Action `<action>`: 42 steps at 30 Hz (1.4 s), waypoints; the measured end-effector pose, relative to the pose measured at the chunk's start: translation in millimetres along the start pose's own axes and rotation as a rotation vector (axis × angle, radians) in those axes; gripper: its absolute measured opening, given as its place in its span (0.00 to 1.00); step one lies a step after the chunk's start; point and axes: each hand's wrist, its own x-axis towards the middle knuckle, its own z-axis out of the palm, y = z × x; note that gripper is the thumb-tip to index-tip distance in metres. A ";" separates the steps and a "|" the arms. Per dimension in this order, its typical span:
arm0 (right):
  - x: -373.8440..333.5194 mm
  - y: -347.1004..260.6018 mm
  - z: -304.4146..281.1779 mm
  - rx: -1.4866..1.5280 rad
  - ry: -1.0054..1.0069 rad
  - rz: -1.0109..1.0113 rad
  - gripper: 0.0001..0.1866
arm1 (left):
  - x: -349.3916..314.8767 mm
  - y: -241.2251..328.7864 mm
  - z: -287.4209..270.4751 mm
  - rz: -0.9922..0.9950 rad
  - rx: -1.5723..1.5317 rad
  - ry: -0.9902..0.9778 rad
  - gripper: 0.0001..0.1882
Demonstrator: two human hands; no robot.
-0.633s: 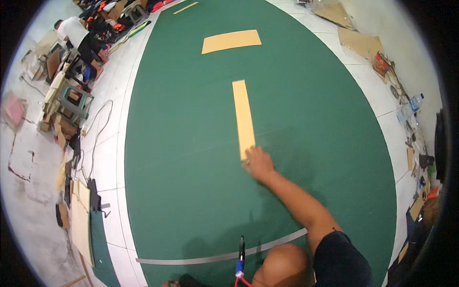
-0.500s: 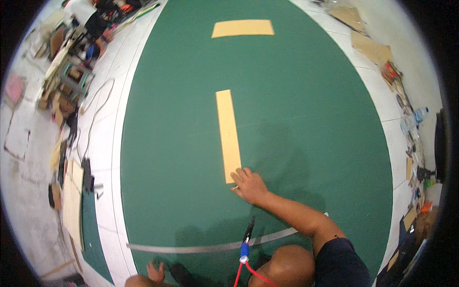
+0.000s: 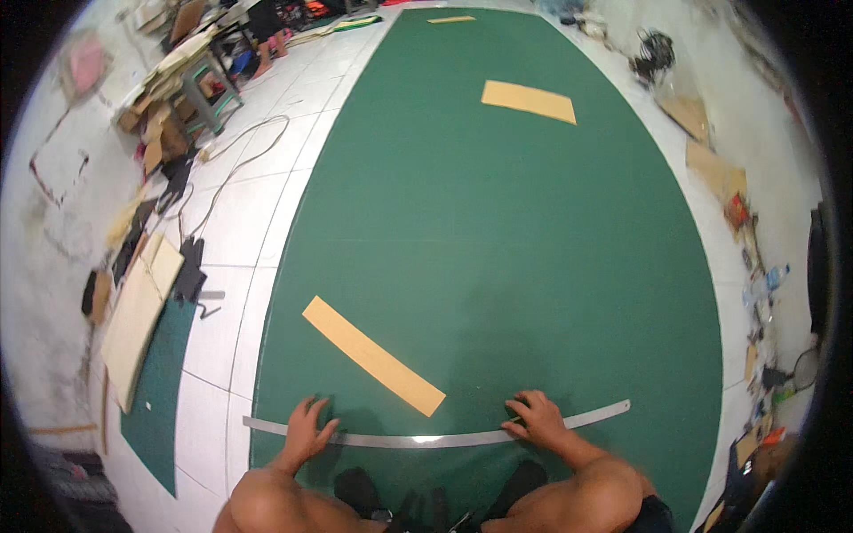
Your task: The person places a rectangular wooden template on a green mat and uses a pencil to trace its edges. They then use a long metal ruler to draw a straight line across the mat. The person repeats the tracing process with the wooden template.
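Note:
A long metal ruler point(image 3: 382, 440) lies across the green sheet in front of me, near my knees. My left hand point(image 3: 306, 431) is at its left part, fingers curved and apart, with nothing visible in them. Over the right part is my right hand point(image 3: 540, 419); a small thin pale stick point(image 3: 513, 419) shows between its thumb and fingers, too small to name more exactly. Whether either hand presses on the ruler, I cannot tell. Beyond it, a narrow yellow strip point(image 3: 373, 355) lies slantwise on the green sheet point(image 3: 498, 240), apart from both hands.
Farther off lie a wider yellow piece point(image 3: 530, 102) and another yellow piece point(image 3: 451, 19). A pale board point(image 3: 142, 320), a cable point(image 3: 240, 164) and a grey stool point(image 3: 209, 93) are at the left. Along the right wall are cardboard point(image 3: 715, 169) and a plastic bottle point(image 3: 769, 282).
My right hand has left the yellow strip and come back to the ruler. The strip now lies slantwise and nearer. My left hand has moved forward to the ruler. The view has tilted up.

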 end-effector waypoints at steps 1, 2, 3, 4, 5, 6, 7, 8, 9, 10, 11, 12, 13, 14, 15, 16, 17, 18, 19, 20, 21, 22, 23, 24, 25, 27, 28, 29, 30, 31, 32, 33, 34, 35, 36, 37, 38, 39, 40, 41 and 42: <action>-13.1 -4.5 -0.4 -0.018 -0.007 0.060 0.30 | 16.6 11.1 -0.7 0.084 0.049 -0.033 0.33; -27.9 -8.8 -2.9 -0.053 -0.015 0.130 0.30 | 33.5 22.3 8.5 0.199 0.046 -0.055 0.34; -39.3 -15.7 4.6 -0.113 0.018 0.088 0.31 | 46.7 31.8 16.5 0.307 0.055 -0.076 0.35; -53.0 -20.9 14.1 -0.177 0.049 0.050 0.32 | 60.5 45.2 26.1 0.347 0.026 -0.104 0.37; -61.7 -24.1 19.4 -0.230 0.076 0.005 0.32 | 67.6 55.2 37.2 0.382 0.004 -0.136 0.38; -63.0 -27.7 18.7 -0.237 0.038 0.016 0.33 | 70.8 55.7 53.8 0.346 0.019 -0.119 0.39; -61.2 -32.8 18.9 -0.236 0.004 0.025 0.33 | 74.4 51.6 69.3 0.307 0.042 -0.105 0.40; -67.9 -35.0 21.0 -0.239 -0.028 0.054 0.34 | 76.4 55.3 76.9 0.285 0.058 -0.101 0.40; -75.8 -34.0 20.9 -0.209 -0.091 0.058 0.33 | 79.2 54.4 80.8 0.273 0.070 -0.105 0.43; -84.1 -24.9 14.1 -0.181 -0.160 0.063 0.32 | 80.6 53.6 79.2 0.228 0.118 -0.125 0.42; -82.7 -16.4 0.4 -0.154 -0.221 0.060 0.32 | 83.9 51.8 70.9 0.180 0.173 -0.137 0.42; -81.3 -7.1 -17.2 -0.163 -0.269 0.139 0.31 | 89.6 48.3 62.8 0.129 0.227 -0.149 0.41; -80.8 -1.3 -33.1 -0.161 -0.322 0.209 0.29 | 94.1 33.4 54.3 0.104 0.237 -0.127 0.40; -82.7 3.4 -49.4 -0.159 -0.371 0.285 0.28 | 100.8 12.2 47.1 0.086 0.248 -0.107 0.39; -79.3 10.9 -69.2 -0.228 -0.416 0.369 0.27 | 101.6 -8.5 44.6 0.069 0.262 -0.102 0.38; -70.7 18.5 -94.0 -0.293 -0.456 0.459 0.26 | 99.6 -26.0 42.9 0.063 0.193 -0.062 0.37; -58.0 29.6 -120.4 -0.392 -0.486 0.431 0.25 | 98.2 -46.5 37.6 0.056 0.131 -0.015 0.36; -43.0 36.2 -144.2 -0.494 -0.507 0.406 0.25 | 99.9 -61.4 31.7 0.057 0.068 0.037 0.34; -17.6 26.2 -161.0 -0.515 -0.488 0.426 0.24 | 97.4 -76.7 25.1 0.021 0.047 0.063 0.32; 10.7 14.0 -178.2 -0.542 -0.469 0.446 0.23 | 95.5 -89.0 20.0 -0.016 0.021 0.092 0.30; 33.1 7.6 -186.0 -0.577 -0.420 0.422 0.23 | 94.9 -97.5 18.0 -0.045 -0.012 0.121 0.28; 54.7 2.6 -188.5 -0.608 -0.376 0.393 0.23 | 93.9 -107.4 19.6 -0.051 -0.003 0.150 0.27; 82.2 -5.7 -186.0 -0.604 -0.375 0.361 0.23 | 94.6 -118.7 23.0 -0.058 0.009 0.181 0.25; 107.5 -15.1 -177.7 -0.604 -0.369 0.334 0.23 | 97.3 -127.5 24.9 -0.059 0.017 0.214 0.24; 125.8 -19.9 -163.3 -0.616 -0.323 0.277 0.22 | 99.7 -132.2 25.6 -0.049 -0.015 0.249 0.23; 168.0 -44.5 -127.9 -0.561 -0.300 0.173 0.22 | 103.6 -143.4 25.0 -0.034 -0.075 0.318 0.22; 191.3 -65.4 -104.7 -0.489 -0.326 0.126 0.23 | 104.2 -152.5 23.3 -0.023 -0.068 0.333 0.21; 212.3 -88.6 -80.2 -0.438 -0.335 0.079 0.22 | 104.3 -163.2 20.2 -0.014 -0.059 0.347 0.21; 228.9 -111.2 -55.2 -0.390 -0.344 0.035 0.21 | 104.4 -170.8 19.5 -0.004 -0.055 0.361 0.20; 242.7 -125.2 -28.7 -0.367 -0.279 -0.001 0.20 | 107.7 -172.3 18.9 -0.001 -0.057 0.370 0.20; 256.7 -136.6 -3.3 -0.344 -0.212 -0.034 0.20 | 110.4 -172.2 16.4 0.002 -0.058 0.378 0.20; 273.1 -152.0 13.9 -0.287 -0.194 -0.033 0.19 | 110.2 -171.6 14.8 0.002 -0.060 0.382 0.19; 294.8 -167.0 27.7 -0.225 -0.173 -0.034 0.18 | 110.1 -171.1 12.1 -0.002 -0.067 0.391 0.19; 315.6 -173.5 43.1 -0.183 -0.131 -0.024 0.17 | 111.8 -167.8 9.8 -0.002 -0.075 0.399 0.19; 336.1 -180.2 58.3 -0.137 -0.092 -0.012 0.17 | 111.4 -165.8 8.6 -0.005 -0.082 0.403 0.19; 358.3 -192.6 69.4 -0.097 -0.060 -0.003 0.16 | 109.6 -165.6 9.2 -0.014 -0.101 0.406 0.18; 383.3 -206.9 79.0 -0.054 -0.024 0.001 0.16 | 107.3 -167.1 7.0 -0.025 -0.114 0.414 0.18; 405.5 -217.3 86.9 -0.031 0.021 -0.020 0.16 | 107.2 -167.5 6.1 -0.031 -0.133 0.424 0.18; 424.4 -224.8 93.6 -0.012 0.066 -0.040 0.17 | 107.9 -166.8 5.8 -0.032 -0.145 0.414 0.18; 441.9 -232.3 99.5 -0.025 0.137 -0.089 0.18 | 109.3 -166.5 3.9 -0.033 -0.153 0.407 0.18; 457.2 -239.1 104.9 -0.039 0.208 -0.136 0.20 | 111.2 -165.5 2.6 -0.033 -0.162 0.401 0.19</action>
